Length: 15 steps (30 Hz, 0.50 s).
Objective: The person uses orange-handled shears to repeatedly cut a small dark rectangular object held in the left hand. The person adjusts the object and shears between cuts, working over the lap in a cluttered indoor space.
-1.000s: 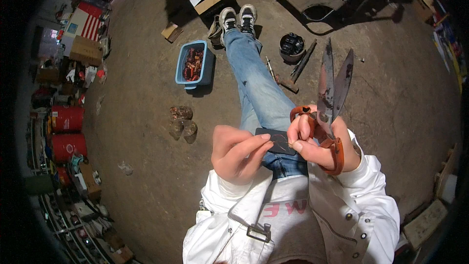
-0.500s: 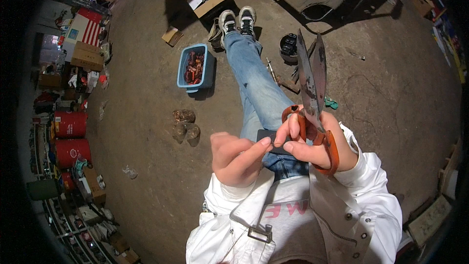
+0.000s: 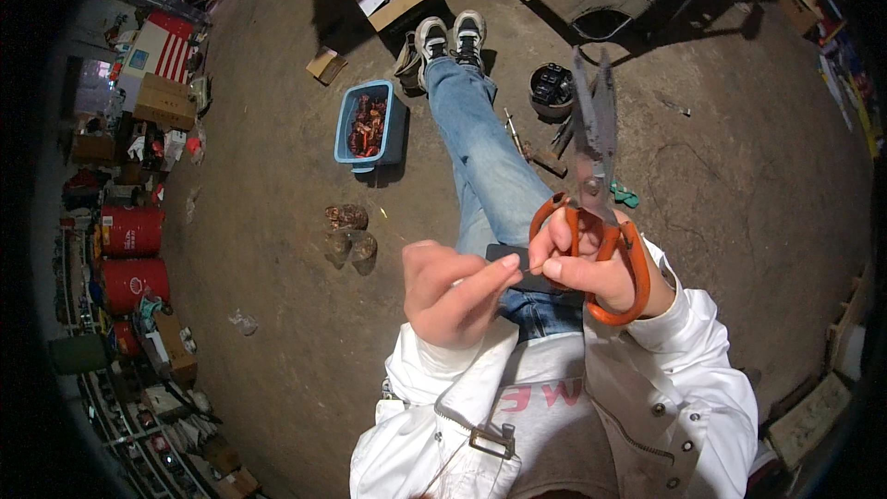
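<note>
- left hand [image 3: 455, 294]: pinched on thin strand [image 3: 532, 270], between both hands.
- right hand [image 3: 602, 273]: pinching it too, orange-handled scissors [image 3: 594, 162] looped on; blades appear closer than a second ago, seemingly idle.
- dark pad [image 3: 504, 252]: beneath hands.

Held in the right hand [image 3: 591, 277], orange-handled scissors [image 3: 596, 162] are pointing forward; thin wire [image 3: 533, 270] is spanning pinched fingers [image 3: 508, 263].

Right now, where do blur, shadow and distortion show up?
In the head view, the blades of the orange-handled scissors look softly blurred; in the head view, shadow lies beside the blue basin; in the head view, shelving curves along the dark left rim.
</note>
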### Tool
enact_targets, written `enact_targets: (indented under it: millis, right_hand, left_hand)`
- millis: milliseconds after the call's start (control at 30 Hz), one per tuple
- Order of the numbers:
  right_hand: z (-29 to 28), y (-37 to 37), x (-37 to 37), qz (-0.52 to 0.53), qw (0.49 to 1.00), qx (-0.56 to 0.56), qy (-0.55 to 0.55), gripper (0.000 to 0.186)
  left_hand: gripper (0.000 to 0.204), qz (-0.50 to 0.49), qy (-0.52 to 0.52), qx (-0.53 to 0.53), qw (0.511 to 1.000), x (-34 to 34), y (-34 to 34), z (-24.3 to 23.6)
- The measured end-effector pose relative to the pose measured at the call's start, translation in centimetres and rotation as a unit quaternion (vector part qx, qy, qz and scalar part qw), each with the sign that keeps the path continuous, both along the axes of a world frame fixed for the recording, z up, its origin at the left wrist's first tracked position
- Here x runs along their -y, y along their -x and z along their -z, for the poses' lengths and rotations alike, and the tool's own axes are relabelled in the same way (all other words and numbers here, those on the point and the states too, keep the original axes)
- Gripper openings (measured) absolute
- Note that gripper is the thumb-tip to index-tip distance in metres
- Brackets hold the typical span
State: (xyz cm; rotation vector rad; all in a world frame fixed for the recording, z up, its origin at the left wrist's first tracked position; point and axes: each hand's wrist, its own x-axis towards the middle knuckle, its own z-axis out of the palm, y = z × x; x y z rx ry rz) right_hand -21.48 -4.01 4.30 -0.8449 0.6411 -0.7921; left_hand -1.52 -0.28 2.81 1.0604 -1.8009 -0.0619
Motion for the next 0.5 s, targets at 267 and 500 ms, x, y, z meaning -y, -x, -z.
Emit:
enact_targets:
  millis: [267, 500]
  right_hand:
    - [0.28, 0.76, -0.13, 0.063, 0.996, -0.029, 0.061, 0.019]
    - [0.84, 0.69, -0.03, 0.094, 0.983, -0.083, 0.137, 0.021]
  left_hand:
    - [0.035, -0.033, -0.005, -0.035, 0.999, 0.05, -0.68, 0.26]
    - [0.032, -0.036, -0.005, 0.006, 0.999, -0.17, -0.53, -0.04]
